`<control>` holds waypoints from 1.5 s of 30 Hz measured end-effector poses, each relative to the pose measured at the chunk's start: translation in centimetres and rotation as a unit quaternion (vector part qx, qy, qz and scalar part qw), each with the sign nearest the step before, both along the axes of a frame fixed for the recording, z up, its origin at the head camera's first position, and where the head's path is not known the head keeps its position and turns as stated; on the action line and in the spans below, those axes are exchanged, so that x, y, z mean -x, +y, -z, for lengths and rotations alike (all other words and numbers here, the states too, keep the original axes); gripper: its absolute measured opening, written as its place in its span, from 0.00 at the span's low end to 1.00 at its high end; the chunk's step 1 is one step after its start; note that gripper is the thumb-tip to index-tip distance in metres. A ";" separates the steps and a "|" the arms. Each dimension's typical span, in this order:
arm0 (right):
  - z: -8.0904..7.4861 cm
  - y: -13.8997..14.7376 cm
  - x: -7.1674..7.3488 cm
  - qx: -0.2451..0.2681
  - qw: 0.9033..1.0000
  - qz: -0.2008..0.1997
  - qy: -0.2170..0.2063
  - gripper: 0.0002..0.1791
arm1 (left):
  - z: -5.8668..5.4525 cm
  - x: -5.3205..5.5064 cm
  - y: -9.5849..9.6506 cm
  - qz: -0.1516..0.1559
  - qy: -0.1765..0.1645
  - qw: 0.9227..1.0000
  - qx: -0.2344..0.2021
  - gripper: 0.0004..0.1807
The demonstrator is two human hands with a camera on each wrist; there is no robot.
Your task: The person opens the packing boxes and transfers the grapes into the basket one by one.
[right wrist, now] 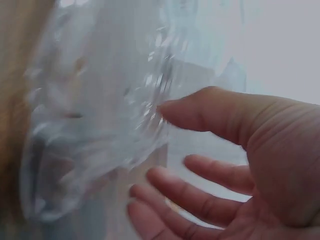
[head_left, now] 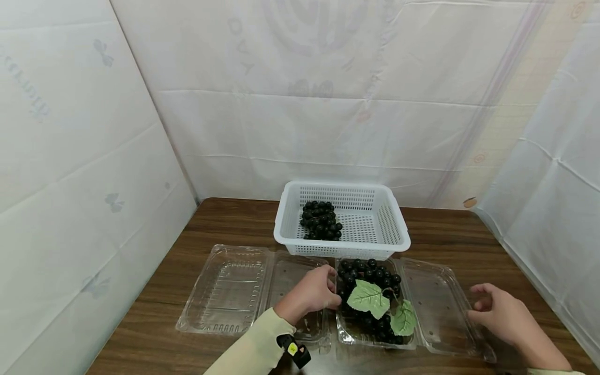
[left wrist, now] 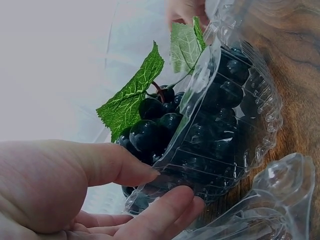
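Dark grapes (head_left: 358, 271) with two green leaves (head_left: 367, 298) fill the base of a clear plastic clamshell box (head_left: 349, 336). My left hand (head_left: 313, 292) pinches this box's left rim; in the left wrist view the thumb (left wrist: 120, 162) lies at the inside of the wall and the fingers outside. Swung out to the right is the box's lid (head_left: 438, 302). Beside its outer edge is my right hand (head_left: 503, 315), thumb and fingers spread apart. The right wrist view shows the thumb tip (right wrist: 172, 111) right at the blurred plastic edge.
A second clear clamshell (head_left: 229, 291) lies unfolded on the left, its lid half partly under my left forearm. Behind both boxes stands a white plastic basket (head_left: 398, 237) with another bunch of dark grapes (head_left: 320, 221). White cloth (head_left: 281, 130) surrounds the wooden table (head_left: 150, 323).
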State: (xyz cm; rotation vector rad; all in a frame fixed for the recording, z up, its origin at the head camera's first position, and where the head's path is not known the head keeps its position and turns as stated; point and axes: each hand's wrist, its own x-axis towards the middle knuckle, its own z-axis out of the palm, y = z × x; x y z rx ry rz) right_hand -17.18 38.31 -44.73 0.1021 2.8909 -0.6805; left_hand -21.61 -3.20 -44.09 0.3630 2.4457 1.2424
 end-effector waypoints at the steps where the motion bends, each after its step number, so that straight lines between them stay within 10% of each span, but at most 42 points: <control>1: -0.4 -0.2 0.1 0.001 1.000 -0.001 0.010 0.37 | 0.0 0.0 0.0 0.000 -0.001 1.000 0.000 0.33; 12: -4.4 -5.7 0.8 0.038 0.987 -0.098 0.119 0.32 | -0.2 0.2 0.0 -0.002 -0.025 1.000 -0.003 0.35; 22: -7.5 -10.3 2.4 0.072 0.966 -0.216 0.124 0.27 | -0.6 0.2 0.5 -0.001 -0.045 0.999 0.010 0.37; 32: -7.1 -13.4 4.2 0.084 0.945 -0.308 0.070 0.35 | -0.9 0.1 0.6 0.012 -0.042 0.999 0.031 0.38; 45: -5.7 -15.3 5.8 0.053 0.948 -0.314 0.014 0.43 | -0.8 -0.2 0.9 -0.003 -0.054 0.998 0.021 0.38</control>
